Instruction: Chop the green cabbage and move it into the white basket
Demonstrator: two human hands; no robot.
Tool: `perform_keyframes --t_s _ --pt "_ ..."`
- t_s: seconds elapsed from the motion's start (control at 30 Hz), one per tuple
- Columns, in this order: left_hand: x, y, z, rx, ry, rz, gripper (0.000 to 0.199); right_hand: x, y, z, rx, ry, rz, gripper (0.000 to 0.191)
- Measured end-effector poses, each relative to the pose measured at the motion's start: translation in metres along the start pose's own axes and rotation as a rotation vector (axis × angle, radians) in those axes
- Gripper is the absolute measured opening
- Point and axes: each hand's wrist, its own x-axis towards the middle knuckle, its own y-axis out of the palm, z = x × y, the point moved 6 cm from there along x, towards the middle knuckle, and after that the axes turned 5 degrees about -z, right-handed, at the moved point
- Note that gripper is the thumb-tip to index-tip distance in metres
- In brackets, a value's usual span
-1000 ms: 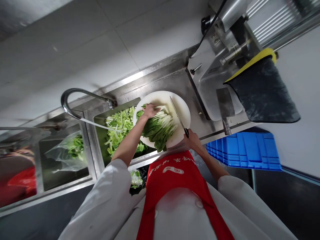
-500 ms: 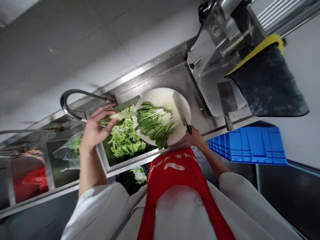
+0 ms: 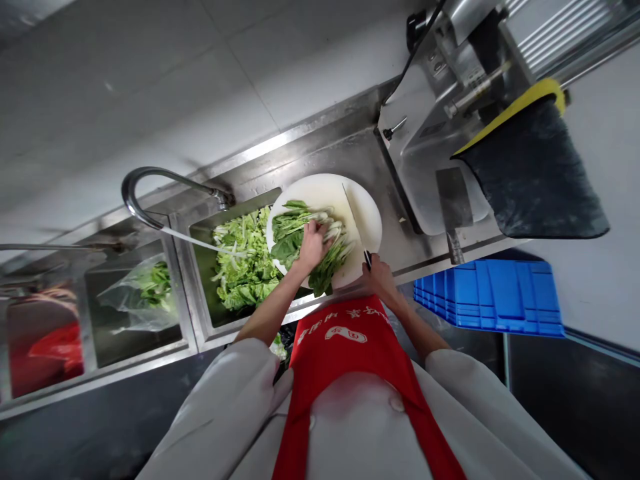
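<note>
Pressing on the leafy greens [image 3: 325, 263] on the round white board [image 3: 370, 213], the left hand [image 3: 313, 245] seems to keep them from sliding, while the right hand [image 3: 379, 275] grips the knife [image 3: 367, 259] by its handle.

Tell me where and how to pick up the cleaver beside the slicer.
Best grip the cleaver by its metal handle, coming from the wearer's side. The handle points toward the counter's near edge, while the broad blade points away, toward the slicer. The right hand is nearest, but holds a knife, which should probably be set down first.
</note>
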Motion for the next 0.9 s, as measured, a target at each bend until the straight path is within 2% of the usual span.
perform_keyframes --t_s 0.07,0.17,0.23,0.33,0.4,0.57,0.63,0.7,0.8,0.9 --pt "0.003 -0.003 0.008 -0.054 -0.018 -0.117 0.053 -0.005 0.005 0.007 -0.011 -0.047 0.030 0.026" --pt "0.016 -0.021 0.043 -0.070 -0.097 -0.228 0.051 -0.010 0.008 0.006 -0.016 -0.109 0.079 0.023" --pt "0.033 -0.022 0.069 -0.025 -0.129 -0.121 0.054 -0.009 0.007 0.000 -0.015 -0.094 0.067 0.023" --pt "0.053 -0.004 0.093 0.029 -0.120 0.146 0.053 -0.009 0.010 -0.005 -0.015 -0.074 0.052 0.025" --pt "0.058 0.009 0.094 0.036 -0.123 0.197 0.049 -0.008 0.016 -0.003 -0.014 -0.092 0.071 0.025" --pt "0.057 0.026 0.071 0.051 -0.216 0.061 0.054 -0.005 0.020 -0.002 -0.011 -0.120 0.090 0.026" --pt "0.054 0.023 0.066 0.070 -0.247 0.039 0.055 -0.003 0.018 -0.003 -0.010 -0.126 0.087 0.025" --pt "0.048 0.011 0.066 0.079 -0.249 -0.007 0.055 -0.002 0.015 -0.005 -0.002 -0.130 0.088 0.024" --pt "0.027 -0.009 0.068 0.099 -0.166 -0.067 0.048 -0.001 0.011 -0.006 0.009 -0.128 0.082 0.023" --pt "-0.003 -0.005 0.070 0.134 -0.114 0.004 0.046 -0.003 0.011 -0.004 0.020 -0.128 0.073 0.021"
